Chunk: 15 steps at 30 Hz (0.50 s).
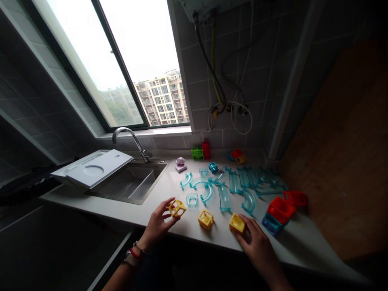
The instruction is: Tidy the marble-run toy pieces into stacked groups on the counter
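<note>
My left hand (159,221) grips a yellow open-frame plastic cube (177,208); my right hand (254,238) grips a yellow dished plastic cube (237,224); between them stands another yellow open-sided plastic cube (205,220).

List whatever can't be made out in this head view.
All in the head view:
Yellow block in the right hand: far side hidden by the block itself.
Sink: left part covered by the white panel.
Wall unit: top cut off by the upper edge.
</note>
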### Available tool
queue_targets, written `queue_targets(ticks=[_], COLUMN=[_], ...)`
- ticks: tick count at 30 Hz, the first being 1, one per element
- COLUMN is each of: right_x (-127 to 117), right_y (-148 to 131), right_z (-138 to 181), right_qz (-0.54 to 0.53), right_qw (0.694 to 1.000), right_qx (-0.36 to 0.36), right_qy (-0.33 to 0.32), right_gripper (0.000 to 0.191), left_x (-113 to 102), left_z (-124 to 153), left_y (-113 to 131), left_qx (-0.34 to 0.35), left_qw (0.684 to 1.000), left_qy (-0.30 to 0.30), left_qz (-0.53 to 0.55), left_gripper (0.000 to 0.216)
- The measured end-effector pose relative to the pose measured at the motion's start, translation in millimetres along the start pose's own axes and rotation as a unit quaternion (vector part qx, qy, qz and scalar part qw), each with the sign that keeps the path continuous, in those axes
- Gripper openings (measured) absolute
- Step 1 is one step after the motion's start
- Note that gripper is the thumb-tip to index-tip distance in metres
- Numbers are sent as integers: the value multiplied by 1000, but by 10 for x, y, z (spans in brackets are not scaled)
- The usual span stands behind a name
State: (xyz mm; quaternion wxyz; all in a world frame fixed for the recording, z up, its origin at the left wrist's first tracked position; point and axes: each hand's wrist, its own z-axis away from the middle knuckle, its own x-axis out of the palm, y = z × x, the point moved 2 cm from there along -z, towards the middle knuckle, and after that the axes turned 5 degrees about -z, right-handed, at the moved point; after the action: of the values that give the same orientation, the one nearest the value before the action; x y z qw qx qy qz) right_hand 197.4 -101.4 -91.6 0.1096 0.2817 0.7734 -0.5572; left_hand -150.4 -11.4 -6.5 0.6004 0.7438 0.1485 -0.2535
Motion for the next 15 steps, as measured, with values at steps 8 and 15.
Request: queue_targets(ticks=[8,15], right_x=[-31,-137], right_y=[-34,-124], right_z=[-5,-22], right_qz=[-2,-18], right_qw=[1000,1000], right_qx=[1,-24], right_qy=[-2,3], right_gripper=[47,45], left_x=[84,145], left_z=[17,41], left_y=[254,361], left_qx=[-64,-87], left_qw=[985,974], left_qy=[4,-2], left_qz=[161,210], left_gripper=[77,69])
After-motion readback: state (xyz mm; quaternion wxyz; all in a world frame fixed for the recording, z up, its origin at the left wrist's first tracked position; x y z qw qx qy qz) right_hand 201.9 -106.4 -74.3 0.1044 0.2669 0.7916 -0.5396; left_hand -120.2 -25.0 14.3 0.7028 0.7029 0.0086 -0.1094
